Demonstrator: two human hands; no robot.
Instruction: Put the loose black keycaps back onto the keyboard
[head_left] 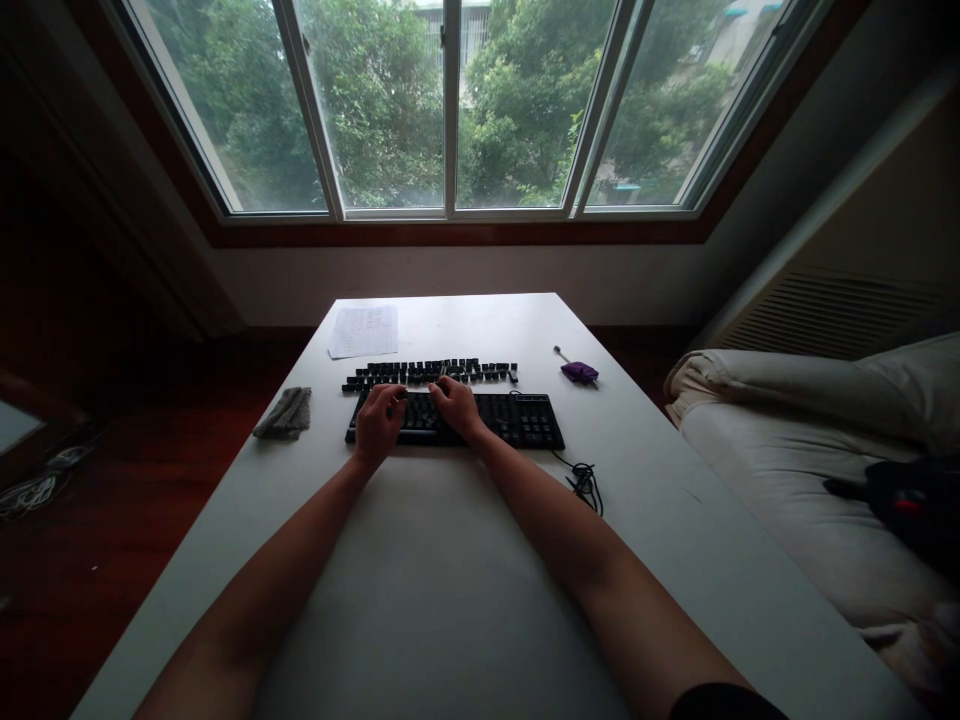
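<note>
A black keyboard [517, 420] lies across the white table, with rows of loose black keycaps [487, 372] set out just behind it. Over the keyboard's left part is my left hand [380, 420], its fingers curled with the tips drawn together; anything between them is too small to make out. My right hand [455, 408] reaches over the keyboard's back edge, close to the front row of keycaps. Its thumb and fingers are pinched together, and what they hold is unclear. Both hands cover some of the keyboard.
A grey cloth [285, 414] lies at the table's left edge, and a printed paper sheet [364, 331] at the back left. Right of the keycaps are a purple cloth item [580, 372] and a small brush [561, 354]. A coiled black cable [585, 484] rests beside the keyboard.
</note>
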